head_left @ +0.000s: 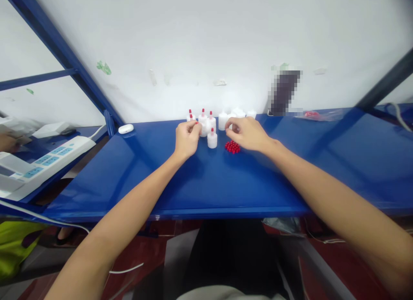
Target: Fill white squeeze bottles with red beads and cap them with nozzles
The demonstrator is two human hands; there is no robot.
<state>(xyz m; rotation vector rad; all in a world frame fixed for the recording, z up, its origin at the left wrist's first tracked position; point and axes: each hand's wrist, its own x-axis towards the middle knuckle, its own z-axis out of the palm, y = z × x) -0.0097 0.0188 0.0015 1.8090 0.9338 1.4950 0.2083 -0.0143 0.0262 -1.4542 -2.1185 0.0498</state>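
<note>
My left hand [188, 139] is closed, its thumb and forefinger pinched at a small white bottle [204, 130]; a bit of red shows at the fingertips. Around it stand several white bottles with thin nozzles and red tips. Closest to me is one upright red-tipped bottle [212, 140], apart from both hands. My right hand [248, 132] hovers over a pile of small red caps [232, 147], with thumb and forefinger curled nearly together; whatever lies between them is too small to make out. Behind this hand are several white bottles [222, 120] without visible red tips, partly hidden.
The blue table [200, 184] meets a white wall. A white earphone case [125, 128] lies at left. A blurred dark phone-like slab [284, 93] leans on the wall, beside a plastic bag with red contents [312, 115]. At far left are a white power strip [54, 162] and another person's hand.
</note>
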